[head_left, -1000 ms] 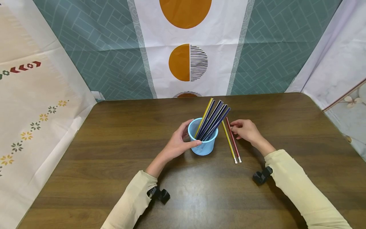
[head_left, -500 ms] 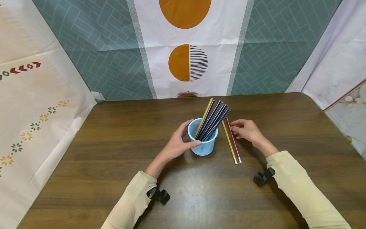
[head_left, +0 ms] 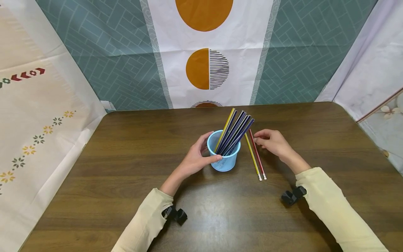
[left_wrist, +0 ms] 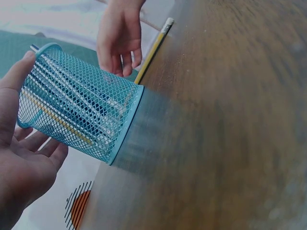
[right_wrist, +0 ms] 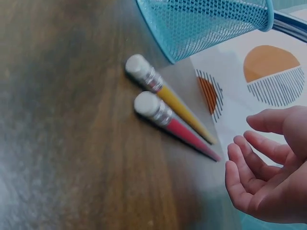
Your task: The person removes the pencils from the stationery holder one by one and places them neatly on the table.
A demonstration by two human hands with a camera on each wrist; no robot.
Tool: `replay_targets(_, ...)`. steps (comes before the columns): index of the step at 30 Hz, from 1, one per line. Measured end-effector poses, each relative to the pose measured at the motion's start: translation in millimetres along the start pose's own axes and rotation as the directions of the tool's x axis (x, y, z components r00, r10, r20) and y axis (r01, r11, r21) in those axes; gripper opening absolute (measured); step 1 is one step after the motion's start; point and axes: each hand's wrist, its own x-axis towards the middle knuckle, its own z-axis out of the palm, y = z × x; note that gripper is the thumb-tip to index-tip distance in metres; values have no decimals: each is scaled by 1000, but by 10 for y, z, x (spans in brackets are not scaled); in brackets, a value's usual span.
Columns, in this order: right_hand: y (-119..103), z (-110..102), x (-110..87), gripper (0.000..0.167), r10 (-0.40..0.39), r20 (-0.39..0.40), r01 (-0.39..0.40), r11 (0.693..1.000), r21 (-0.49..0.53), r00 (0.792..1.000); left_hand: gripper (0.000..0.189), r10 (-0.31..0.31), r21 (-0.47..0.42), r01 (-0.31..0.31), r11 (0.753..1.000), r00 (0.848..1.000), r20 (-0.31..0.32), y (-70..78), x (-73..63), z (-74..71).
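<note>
A light blue mesh pencil cup (head_left: pixel 224 162) stands upright on the wooden table, filled with several dark blue-and-white striped pencils (head_left: pixel 239 131) and a yellow one. My left hand (head_left: pixel 196 157) grips the cup from the left, thumb at the near rim and fingers round the far side. To the right of the cup, a yellow pencil (head_left: pixel 253 157) and a red pencil (head_left: pixel 258 155) lie side by side, white erasers toward me. Just beyond the red pencil hovers my right hand (head_left: pixel 273 141), its fingers loosely bent with nothing between them, as the right wrist view (right_wrist: pixel 268 167) confirms.
The brown table (head_left: pixel 126 168) runs back to a patterned cloth (head_left: pixel 126 52) hanging behind it. More cloth hangs along the left and right sides. Each sleeve carries a small black wrist camera (head_left: pixel 294 196).
My right wrist and forearm have shifted slightly to the right, the fingertips staying beside the red pencil. The left hand, cup and pencils look the same.
</note>
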Motion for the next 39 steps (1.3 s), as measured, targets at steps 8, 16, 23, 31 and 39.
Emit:
replay_targets(8,-92,-2,-50,30,-36,22,35,999,10,999,78,-1,5,1,1000,1000,1,-8,-1,0)
replay_targets(16,-233,5,-151,32,-86,66,83,996,45,994,79,-3,11,3,1000,1000,4,-1,0,5)
replay_targets(23,-317,32,-204,34,-131,103,120,987,109,986,79,-9,-1,9,1000,1000,4,9,-2,-1)
replay_targets(31,-381,39,-251,32,-168,92,156,980,122,981,77,-10,-5,10,1000,1000,3,11,4,-2)
replay_targets(39,-444,52,-270,26,-199,91,180,967,178,976,78,-4,6,4,1000,1000,-3,0,1,1)
